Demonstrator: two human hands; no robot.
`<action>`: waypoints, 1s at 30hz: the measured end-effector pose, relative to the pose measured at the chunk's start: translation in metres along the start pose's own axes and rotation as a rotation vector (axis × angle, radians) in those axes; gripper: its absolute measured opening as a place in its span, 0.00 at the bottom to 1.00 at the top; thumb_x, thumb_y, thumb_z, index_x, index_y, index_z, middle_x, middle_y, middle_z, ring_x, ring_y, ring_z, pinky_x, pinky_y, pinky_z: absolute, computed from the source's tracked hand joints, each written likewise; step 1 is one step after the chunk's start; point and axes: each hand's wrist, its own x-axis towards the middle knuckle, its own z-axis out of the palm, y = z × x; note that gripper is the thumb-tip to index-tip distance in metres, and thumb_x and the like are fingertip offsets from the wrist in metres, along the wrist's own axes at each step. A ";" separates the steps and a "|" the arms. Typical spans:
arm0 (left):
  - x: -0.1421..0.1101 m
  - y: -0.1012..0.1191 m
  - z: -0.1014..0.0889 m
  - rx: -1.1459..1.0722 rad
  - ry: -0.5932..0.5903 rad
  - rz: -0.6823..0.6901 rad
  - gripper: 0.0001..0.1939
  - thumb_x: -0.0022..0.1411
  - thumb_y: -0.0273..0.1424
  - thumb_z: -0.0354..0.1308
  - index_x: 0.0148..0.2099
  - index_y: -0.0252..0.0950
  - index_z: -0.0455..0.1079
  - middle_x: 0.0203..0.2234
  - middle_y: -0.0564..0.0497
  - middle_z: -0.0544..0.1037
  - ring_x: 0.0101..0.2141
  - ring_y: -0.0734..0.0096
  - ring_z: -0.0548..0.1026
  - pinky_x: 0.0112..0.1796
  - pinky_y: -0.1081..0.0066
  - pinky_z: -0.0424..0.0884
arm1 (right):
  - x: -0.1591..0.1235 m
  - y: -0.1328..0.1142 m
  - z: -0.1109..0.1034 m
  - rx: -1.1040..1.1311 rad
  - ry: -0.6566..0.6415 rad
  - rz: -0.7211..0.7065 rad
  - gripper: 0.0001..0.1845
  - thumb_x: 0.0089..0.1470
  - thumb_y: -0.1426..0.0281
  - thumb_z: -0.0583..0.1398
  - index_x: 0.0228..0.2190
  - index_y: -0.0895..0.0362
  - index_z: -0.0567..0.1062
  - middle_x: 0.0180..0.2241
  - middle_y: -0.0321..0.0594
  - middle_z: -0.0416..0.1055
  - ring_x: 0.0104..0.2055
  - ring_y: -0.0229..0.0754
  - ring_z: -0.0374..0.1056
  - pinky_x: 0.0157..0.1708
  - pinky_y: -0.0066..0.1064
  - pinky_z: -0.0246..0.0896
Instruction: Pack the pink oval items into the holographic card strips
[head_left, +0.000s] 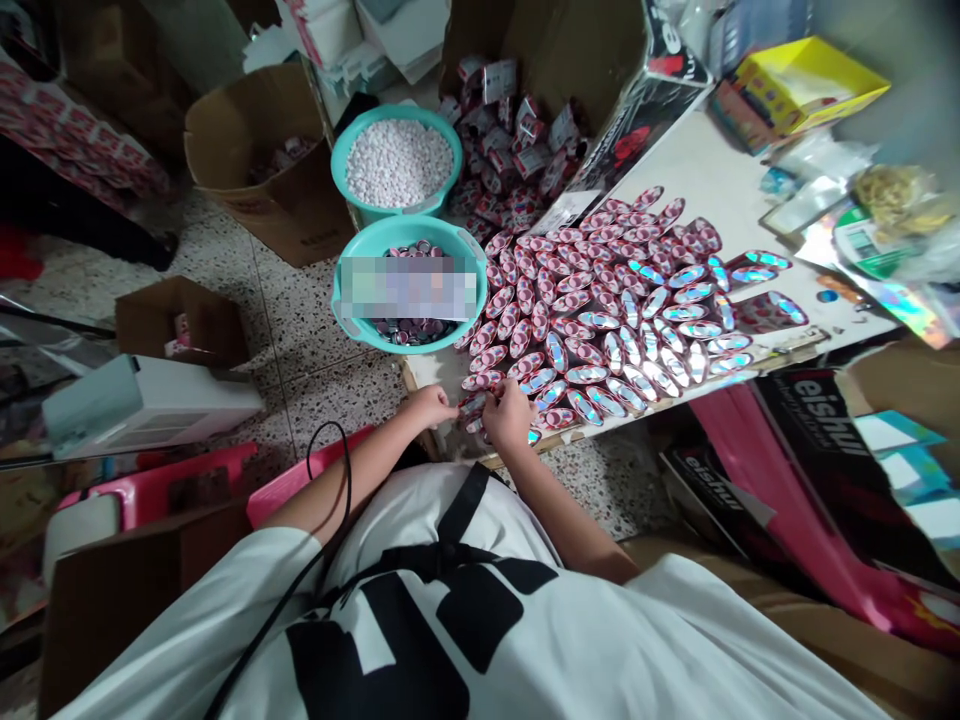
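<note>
Many small oval red-rimmed packets (574,300) cover the front of the white table (739,190). Some have a round piece in the middle; others show a shiny, rainbow-silver face. At the table's near left corner, my left hand (431,407) is closed, its fingertips at the left end of an oval packet (472,405). My right hand (510,415) bends over the same packet from the right, fingers pinched together. What lies inside that pinch is hidden. A teal basin with small dark round pieces (409,330) stands just beyond my hands.
Behind it, another teal basin holds white round pieces (401,165). A large carton (637,110) at the back contains heaped red-and-silver packets (517,140). Open boxes (259,170) and a pink stool (180,485) are on the left. Black printed boxes (810,450) sit below the table's right edge.
</note>
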 end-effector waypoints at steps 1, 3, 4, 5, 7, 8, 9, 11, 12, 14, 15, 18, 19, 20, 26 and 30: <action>0.001 -0.001 0.003 -0.046 -0.021 0.012 0.16 0.49 0.40 0.63 0.38 0.38 0.69 0.22 0.56 0.73 0.21 0.73 0.71 0.23 0.75 0.63 | 0.001 0.001 -0.002 -0.031 -0.015 -0.043 0.06 0.56 0.71 0.53 0.36 0.55 0.69 0.35 0.42 0.73 0.41 0.46 0.65 0.40 0.36 0.44; 0.001 -0.002 0.008 -0.092 -0.011 0.068 0.15 0.51 0.37 0.62 0.40 0.38 0.70 0.26 0.55 0.77 0.24 0.72 0.73 0.26 0.75 0.66 | 0.003 0.004 -0.006 -0.084 -0.053 -0.147 0.07 0.57 0.70 0.53 0.35 0.55 0.71 0.37 0.43 0.73 0.41 0.46 0.65 0.41 0.37 0.45; 0.001 -0.001 0.010 -0.097 0.004 0.096 0.14 0.51 0.36 0.62 0.40 0.38 0.71 0.29 0.54 0.78 0.27 0.71 0.74 0.28 0.74 0.68 | 0.004 0.006 -0.008 -0.100 -0.074 -0.195 0.07 0.57 0.68 0.54 0.35 0.55 0.71 0.37 0.42 0.73 0.42 0.46 0.66 0.42 0.37 0.45; 0.001 -0.001 0.012 -0.098 0.018 0.120 0.13 0.51 0.36 0.63 0.40 0.38 0.72 0.31 0.53 0.79 0.31 0.70 0.75 0.31 0.74 0.69 | 0.004 0.008 -0.010 -0.107 -0.093 -0.234 0.07 0.56 0.66 0.56 0.36 0.55 0.72 0.38 0.42 0.74 0.42 0.46 0.66 0.43 0.37 0.45; 0.002 -0.001 0.014 -0.103 0.049 0.163 0.12 0.52 0.36 0.62 0.38 0.37 0.73 0.34 0.52 0.79 0.36 0.68 0.76 0.36 0.73 0.70 | 0.006 0.011 -0.013 -0.105 -0.121 -0.264 0.10 0.54 0.62 0.60 0.37 0.53 0.73 0.38 0.40 0.74 0.42 0.46 0.66 0.44 0.37 0.46; 0.003 -0.001 0.015 -0.109 0.062 0.183 0.11 0.53 0.36 0.62 0.38 0.37 0.74 0.35 0.51 0.80 0.37 0.67 0.76 0.38 0.72 0.71 | 0.007 0.012 -0.014 -0.101 -0.131 -0.259 0.10 0.53 0.62 0.60 0.37 0.53 0.74 0.37 0.39 0.74 0.42 0.45 0.67 0.44 0.37 0.46; 0.004 -0.002 0.015 -0.116 0.069 0.200 0.11 0.54 0.37 0.61 0.38 0.36 0.74 0.35 0.51 0.80 0.37 0.67 0.76 0.39 0.71 0.71 | 0.009 0.012 -0.015 -0.095 -0.141 -0.249 0.10 0.54 0.62 0.60 0.36 0.52 0.75 0.37 0.39 0.74 0.41 0.45 0.67 0.44 0.37 0.46; 0.004 -0.003 0.015 -0.128 0.062 0.231 0.11 0.56 0.36 0.59 0.39 0.35 0.75 0.34 0.50 0.80 0.36 0.67 0.77 0.38 0.71 0.72 | 0.012 0.011 -0.016 -0.083 -0.166 -0.224 0.07 0.55 0.64 0.59 0.35 0.52 0.76 0.36 0.38 0.74 0.40 0.44 0.67 0.44 0.36 0.46; 0.002 -0.004 0.014 -0.127 0.050 0.246 0.11 0.56 0.35 0.59 0.39 0.35 0.75 0.34 0.49 0.81 0.36 0.67 0.77 0.38 0.71 0.72 | 0.013 0.009 -0.016 -0.081 -0.177 -0.211 0.07 0.56 0.65 0.58 0.34 0.52 0.76 0.35 0.38 0.75 0.40 0.44 0.67 0.43 0.36 0.46; -0.005 -0.003 0.008 -0.122 0.028 0.294 0.10 0.56 0.31 0.58 0.39 0.35 0.76 0.34 0.50 0.81 0.37 0.67 0.77 0.40 0.70 0.72 | 0.016 0.005 -0.017 -0.093 -0.195 -0.196 0.08 0.57 0.69 0.56 0.33 0.53 0.76 0.35 0.39 0.75 0.39 0.43 0.68 0.43 0.36 0.46; -0.010 -0.001 0.002 -0.118 0.034 0.356 0.10 0.56 0.29 0.57 0.40 0.36 0.76 0.36 0.50 0.81 0.38 0.67 0.77 0.43 0.70 0.72 | 0.016 0.003 -0.019 -0.102 -0.193 -0.196 0.08 0.58 0.70 0.56 0.34 0.54 0.76 0.36 0.40 0.75 0.39 0.43 0.68 0.43 0.36 0.45; -0.022 0.010 -0.032 -0.086 0.218 0.669 0.14 0.58 0.23 0.49 0.38 0.38 0.76 0.40 0.50 0.80 0.44 0.69 0.75 0.50 0.68 0.70 | 0.007 0.000 -0.025 -0.098 -0.121 -0.199 0.11 0.60 0.70 0.53 0.36 0.55 0.76 0.39 0.42 0.76 0.40 0.44 0.68 0.42 0.35 0.45; -0.023 0.016 -0.050 -0.062 0.329 0.768 0.16 0.58 0.21 0.47 0.36 0.38 0.76 0.41 0.49 0.79 0.46 0.69 0.74 0.52 0.67 0.69 | 0.001 0.000 -0.027 -0.083 -0.085 -0.201 0.12 0.61 0.70 0.53 0.37 0.55 0.76 0.39 0.43 0.76 0.41 0.44 0.68 0.42 0.35 0.45; -0.022 0.024 -0.069 -0.034 0.443 0.816 0.16 0.59 0.20 0.46 0.36 0.37 0.75 0.41 0.49 0.78 0.46 0.68 0.74 0.53 0.66 0.68 | -0.006 0.001 -0.030 -0.065 -0.051 -0.205 0.12 0.61 0.70 0.52 0.37 0.55 0.76 0.39 0.42 0.77 0.41 0.44 0.68 0.42 0.35 0.45; 0.022 0.078 -0.179 0.314 0.710 0.667 0.29 0.60 0.33 0.56 0.63 0.35 0.60 0.60 0.39 0.65 0.61 0.53 0.60 0.61 0.58 0.54 | -0.058 0.012 -0.040 0.036 0.081 -0.147 0.09 0.59 0.69 0.55 0.35 0.54 0.77 0.37 0.40 0.77 0.36 0.41 0.69 0.41 0.34 0.46; 0.053 0.098 -0.205 0.640 0.480 0.627 0.40 0.56 0.43 0.61 0.67 0.36 0.54 0.61 0.35 0.63 0.60 0.42 0.61 0.58 0.51 0.56 | -0.080 0.010 -0.048 0.061 0.113 -0.089 0.07 0.56 0.70 0.58 0.33 0.54 0.77 0.37 0.40 0.76 0.40 0.43 0.70 0.41 0.34 0.47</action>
